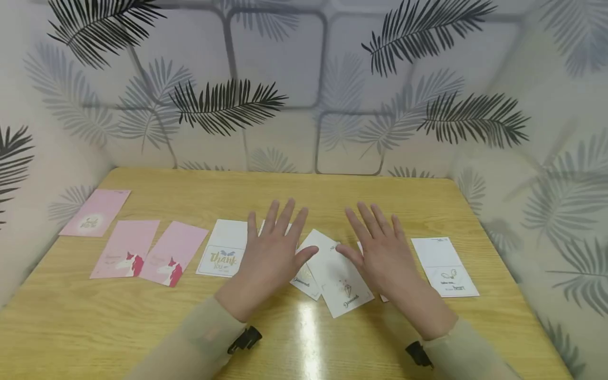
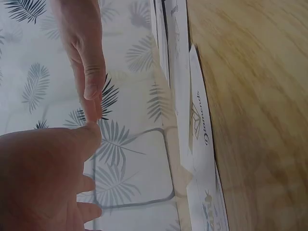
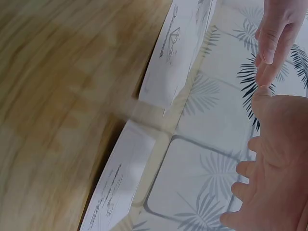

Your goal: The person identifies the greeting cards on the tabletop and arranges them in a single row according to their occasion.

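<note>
My left hand (image 1: 272,253) is held palm down above the cards, fingers straight and spread, holding nothing. My right hand (image 1: 387,253) mirrors it on the right, also spread and holding nothing. Between and partly beneath them lies a white "Diamond" card (image 1: 339,277), overlapping another white "Diamond" card (image 1: 306,282). Left of the left hand is a white "Thank you" card (image 1: 220,258), partly covered by that hand. A white card reading "heart" (image 1: 445,269) lies right of the right hand. Both wrist views show the hands raised above the cards.
On the left of the wooden table (image 1: 304,195) lie two pink unicorn cards (image 1: 125,248) (image 1: 174,250) and a pink card (image 1: 97,211) with a pale round patch. A leaf-patterned backdrop (image 1: 285,63) rises behind the table and at its sides.
</note>
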A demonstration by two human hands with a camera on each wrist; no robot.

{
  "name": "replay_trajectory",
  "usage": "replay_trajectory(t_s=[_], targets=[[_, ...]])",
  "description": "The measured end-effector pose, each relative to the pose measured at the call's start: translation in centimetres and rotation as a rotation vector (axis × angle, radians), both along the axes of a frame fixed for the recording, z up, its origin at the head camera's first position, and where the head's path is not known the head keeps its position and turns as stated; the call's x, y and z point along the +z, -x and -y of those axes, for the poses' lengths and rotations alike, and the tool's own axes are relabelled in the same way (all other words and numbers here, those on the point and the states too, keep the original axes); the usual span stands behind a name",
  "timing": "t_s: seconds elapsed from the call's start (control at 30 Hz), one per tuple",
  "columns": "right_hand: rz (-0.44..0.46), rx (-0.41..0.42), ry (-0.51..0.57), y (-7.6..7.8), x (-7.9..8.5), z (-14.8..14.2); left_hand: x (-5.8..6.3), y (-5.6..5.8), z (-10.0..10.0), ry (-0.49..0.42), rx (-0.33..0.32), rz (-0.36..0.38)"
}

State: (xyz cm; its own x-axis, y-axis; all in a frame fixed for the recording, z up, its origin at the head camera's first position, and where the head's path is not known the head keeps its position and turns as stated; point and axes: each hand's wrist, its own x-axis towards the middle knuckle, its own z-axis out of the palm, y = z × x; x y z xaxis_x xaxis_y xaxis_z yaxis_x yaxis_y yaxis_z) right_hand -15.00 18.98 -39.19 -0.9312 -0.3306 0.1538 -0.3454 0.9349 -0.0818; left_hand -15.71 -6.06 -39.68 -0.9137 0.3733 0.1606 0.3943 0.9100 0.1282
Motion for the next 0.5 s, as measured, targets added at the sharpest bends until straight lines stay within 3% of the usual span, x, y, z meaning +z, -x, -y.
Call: replay_trajectory(t_s=[0.2, 0.5], targets=[[-0.018, -0.01, 0.005, -0.4, 0.6, -1.8, 0.2, 0.3, -1.7, -0.018, -0.01, -0.004], [-0.006, -0.055, 0.016, -1.0, 0.0, -4.3, 0.3, -0.1, -4.3, -0.035, -0.05, 0.009]])
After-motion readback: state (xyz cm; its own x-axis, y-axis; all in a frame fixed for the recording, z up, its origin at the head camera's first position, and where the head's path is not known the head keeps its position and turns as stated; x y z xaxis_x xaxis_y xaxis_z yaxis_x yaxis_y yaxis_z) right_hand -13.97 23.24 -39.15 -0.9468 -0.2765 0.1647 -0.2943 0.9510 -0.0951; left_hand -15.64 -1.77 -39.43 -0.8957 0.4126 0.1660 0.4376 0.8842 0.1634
